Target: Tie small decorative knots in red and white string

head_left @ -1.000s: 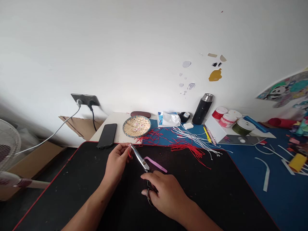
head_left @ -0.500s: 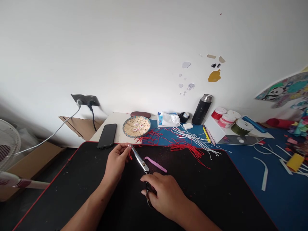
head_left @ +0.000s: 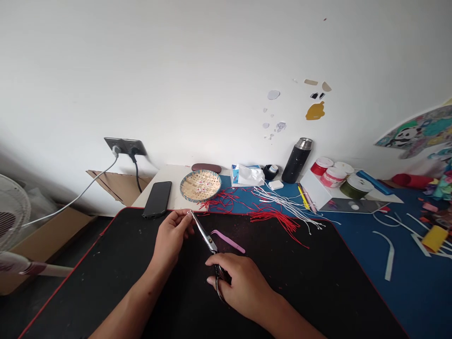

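Observation:
My right hand (head_left: pixel 240 285) grips the black handles of a pair of scissors (head_left: pixel 206 238) over the black mat (head_left: pixel 106 278). The steel blades point up and left, and their tips meet my left hand (head_left: pixel 173 233). My left hand pinches something small at the blade tips; I cannot make out what it is. A pink tweezer-like tool (head_left: pixel 229 241) lies on the mat just right of the blades.
Red strings (head_left: pixel 278 219) and white strings (head_left: pixel 289 205) lie spread behind the mat. A woven basket (head_left: pixel 200 185), a black phone (head_left: pixel 157 198), a tissue pack (head_left: pixel 247 175), a black flask (head_left: pixel 297 160) and tape rolls (head_left: pixel 334 176) stand along the wall. Paper scraps (head_left: pixel 390 254) litter the blue mat at right.
The short red piece that showed below my left fingers is no longer visible. Both hands and the scissors have barely moved.

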The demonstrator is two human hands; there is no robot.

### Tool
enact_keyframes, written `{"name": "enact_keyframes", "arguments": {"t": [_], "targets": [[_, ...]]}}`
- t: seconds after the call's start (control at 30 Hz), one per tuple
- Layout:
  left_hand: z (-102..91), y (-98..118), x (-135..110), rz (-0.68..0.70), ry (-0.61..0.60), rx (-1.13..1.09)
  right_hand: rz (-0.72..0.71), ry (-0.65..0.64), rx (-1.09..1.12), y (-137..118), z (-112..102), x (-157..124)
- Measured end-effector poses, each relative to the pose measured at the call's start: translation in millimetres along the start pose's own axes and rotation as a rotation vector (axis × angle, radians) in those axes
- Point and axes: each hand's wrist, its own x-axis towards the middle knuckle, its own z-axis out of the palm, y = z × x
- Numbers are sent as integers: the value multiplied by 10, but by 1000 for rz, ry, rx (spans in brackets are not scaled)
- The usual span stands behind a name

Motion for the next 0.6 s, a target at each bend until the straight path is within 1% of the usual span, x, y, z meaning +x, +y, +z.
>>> {"name": "enact_keyframes", "arguments": {"t": [0.2,0.4,0.5,0.6], "targets": [[6,11,-13,-21,-12,-33,28,84,161,-7,-18,13],[33,32,-52,-56,-93,-99,110,176,206,53,-46,75],[48,43,-77,-59,-119,-111,156,181,188,69,-107,104],[61,52,-96,-66,-128,-122,159,136,117,64,-224,108]]}}
